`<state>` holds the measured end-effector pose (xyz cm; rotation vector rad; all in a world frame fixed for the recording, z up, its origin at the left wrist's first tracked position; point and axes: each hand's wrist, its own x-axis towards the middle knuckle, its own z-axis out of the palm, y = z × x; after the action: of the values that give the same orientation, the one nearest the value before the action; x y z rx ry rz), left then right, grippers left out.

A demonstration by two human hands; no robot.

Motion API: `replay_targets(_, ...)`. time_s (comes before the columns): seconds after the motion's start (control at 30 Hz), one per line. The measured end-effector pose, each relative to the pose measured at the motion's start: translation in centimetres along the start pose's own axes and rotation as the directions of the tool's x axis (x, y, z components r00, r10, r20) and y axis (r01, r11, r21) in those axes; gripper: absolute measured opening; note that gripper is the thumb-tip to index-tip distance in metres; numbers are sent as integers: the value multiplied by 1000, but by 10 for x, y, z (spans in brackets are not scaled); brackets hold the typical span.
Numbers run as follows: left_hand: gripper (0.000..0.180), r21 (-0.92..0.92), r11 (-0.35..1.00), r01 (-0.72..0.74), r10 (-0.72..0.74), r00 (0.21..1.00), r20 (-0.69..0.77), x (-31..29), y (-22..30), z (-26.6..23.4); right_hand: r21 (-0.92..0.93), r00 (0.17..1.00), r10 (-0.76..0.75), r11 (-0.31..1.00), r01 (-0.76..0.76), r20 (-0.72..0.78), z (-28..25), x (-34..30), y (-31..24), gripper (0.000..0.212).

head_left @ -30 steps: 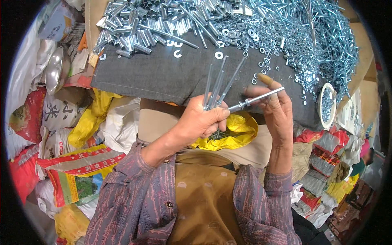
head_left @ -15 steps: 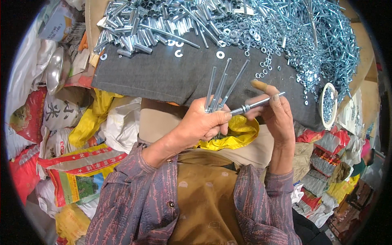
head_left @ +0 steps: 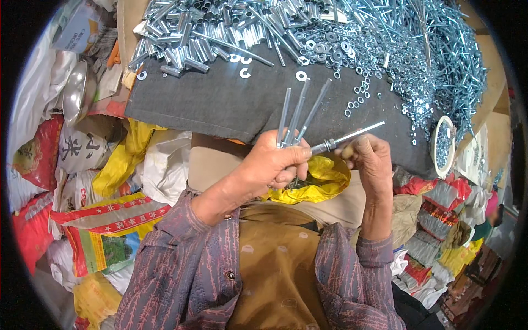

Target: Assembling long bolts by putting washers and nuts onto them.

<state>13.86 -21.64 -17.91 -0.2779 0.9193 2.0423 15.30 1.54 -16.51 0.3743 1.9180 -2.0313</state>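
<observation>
My left hand [head_left: 275, 162] is closed around several thin shiny metal rods. Three rods [head_left: 297, 113] stick up from the fist, slightly fanned. Another rod [head_left: 366, 130] slants out to the right from between thumb and fingers, with a nut and washers [head_left: 326, 145] at its sleeve end close to the thumb. Just below that rod is my right hand [head_left: 373, 159], its fingers bent; the fingertips are smeared by motion, and whether they touch the rod cannot be made out. A yellow bag [head_left: 324, 184] lies open below the hands.
Beyond the hands a dark cloth [head_left: 203, 104] covers the work surface. On it lie piles of metal tubes [head_left: 198, 41], washers [head_left: 330, 47] and long bolts [head_left: 454, 66]. A white-rimmed container [head_left: 443, 146] of small parts stands at the right. Bags [head_left: 110, 231] crowd both sides.
My right hand has come down and drawn its fingers in from around the slanting rod, whose outer end now shows freely. The upright rods shifted slightly in my left hand.
</observation>
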Motion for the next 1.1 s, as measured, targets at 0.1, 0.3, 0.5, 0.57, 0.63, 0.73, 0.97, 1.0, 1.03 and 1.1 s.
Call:
replay_targets(0.1, 12, 17, 999, 35, -35, 999, 16, 3, -3, -2, 3, 987, -161, 987, 161, 7, 16, 0, 3, 20)
replay_targets(0.3, 14, 818, 403, -411, 672, 740, 41, 7, -29, 6, -120, 955, -180, 981, 155, -235, 49, -2, 19, 15)
replay_targets(0.5, 18, 861, 260, -436, 695, 704, 147, 3, -25, 0, 35, 972, -129, 990, 139, -194, 54, -5, 15, 18)
replay_targets(0.57, 17, 829, 55, -556, 753, 568, 331, 5, -34, -5, -221, 934, -318, 935, 279, -165, 49, -2, 19, 21)
replay_targets(0.63, 16, 841, 213, -497, 677, 696, 239, 0, -27, -4, -135, 962, -221, 970, 201, -158, 45, -3, 20, 20)
replay_targets(0.73, 17, 728, 581, -364, 498, 866, 36, -5, -17, -8, 3, 993, -65, 998, 66, -103, 44, -7, 11, 18)
replay_targets(0.97, 24, 321, 897, -305, 356, 928, -114, -18, 4, -14, -377, 971, -197, 896, 235, 138, 37, 13, -25, 19)
replay_targets(1.0, 26, 281, 911, -300, 345, 930, -125, -21, 3, -15, -473, 948, -303, 824, 313, 100, 46, 24, -28, 20)
replay_targets(1.03, 27, 259, 929, -263, 307, 941, -144, -23, 2, -11, -568, 911, -396, 726, 386, 114, 52, 36, -29, 21)
replay_targets(1.1, 27, 259, 920, -293, 338, 928, -153, -22, 1, -2, -688, 840, -532, 571, 449, 107, 68, 63, -31, 19)
